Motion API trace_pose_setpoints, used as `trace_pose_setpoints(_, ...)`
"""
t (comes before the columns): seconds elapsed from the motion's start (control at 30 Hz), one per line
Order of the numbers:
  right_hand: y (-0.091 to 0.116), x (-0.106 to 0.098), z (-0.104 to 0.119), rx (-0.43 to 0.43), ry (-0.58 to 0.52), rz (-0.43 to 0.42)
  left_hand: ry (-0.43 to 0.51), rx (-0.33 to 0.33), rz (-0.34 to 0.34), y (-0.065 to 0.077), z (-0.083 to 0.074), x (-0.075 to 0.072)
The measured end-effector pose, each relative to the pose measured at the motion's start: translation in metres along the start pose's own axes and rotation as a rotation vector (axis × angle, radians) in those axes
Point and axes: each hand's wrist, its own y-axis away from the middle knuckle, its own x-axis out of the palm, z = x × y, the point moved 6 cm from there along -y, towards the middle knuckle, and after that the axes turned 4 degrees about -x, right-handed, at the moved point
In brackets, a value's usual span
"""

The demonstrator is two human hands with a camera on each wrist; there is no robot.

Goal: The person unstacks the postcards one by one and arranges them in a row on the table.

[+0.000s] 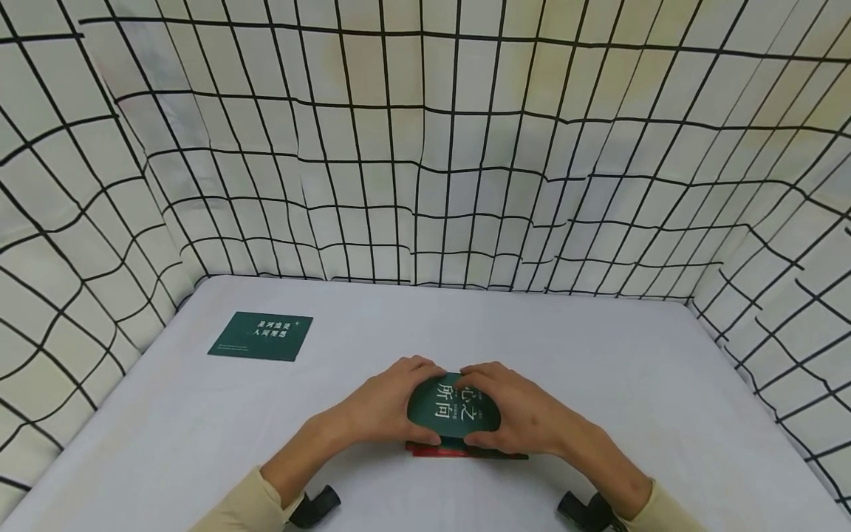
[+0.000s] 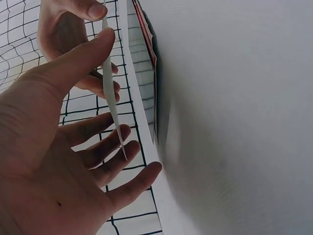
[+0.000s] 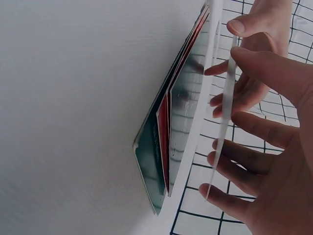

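Observation:
Both hands pinch one dark green card (image 1: pixel 453 408) with white characters, thumbs at its near edge and fingers at its far edge. My left hand (image 1: pixel 388 403) grips its left end and my right hand (image 1: pixel 528 410) its right end. In the left wrist view the card (image 2: pixel 108 83) appears edge-on, slightly bowed. The right wrist view also has the card (image 3: pixel 226 98) as a thin pale strip, apart from a loose stack of green and red cards (image 3: pixel 186 117) on the table. From the head view, most of that stack is hidden under the held card.
Another dark green card (image 1: pixel 261 337) with white writing lies flat at the left of the white table (image 1: pixel 598 355). Black netting (image 1: pixel 419 162) over pale sheeting rises at the back and both sides. Dark wrist-worn devices (image 1: pixel 318 507) show near both sleeves.

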Motion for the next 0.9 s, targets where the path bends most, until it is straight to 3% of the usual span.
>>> trace_pose_setpoints(0.33, -0.003, -0.006, -0.001, -0.020, 0.061, -0.091, 0.030, -0.004, -0.059, 0.000, 0.007, -0.013)
trace_pose_setpoints(0.7, -0.010, -0.011, -0.005, 0.024, 0.159, -0.159, -0.001, -0.038, -0.126, 0.002, 0.026, -0.022)
trace_pose_setpoints(0.9, -0.014, -0.013, -0.005, 0.024, 0.198, -0.180, -0.023, -0.032, -0.155, 0.002, 0.029, -0.026)
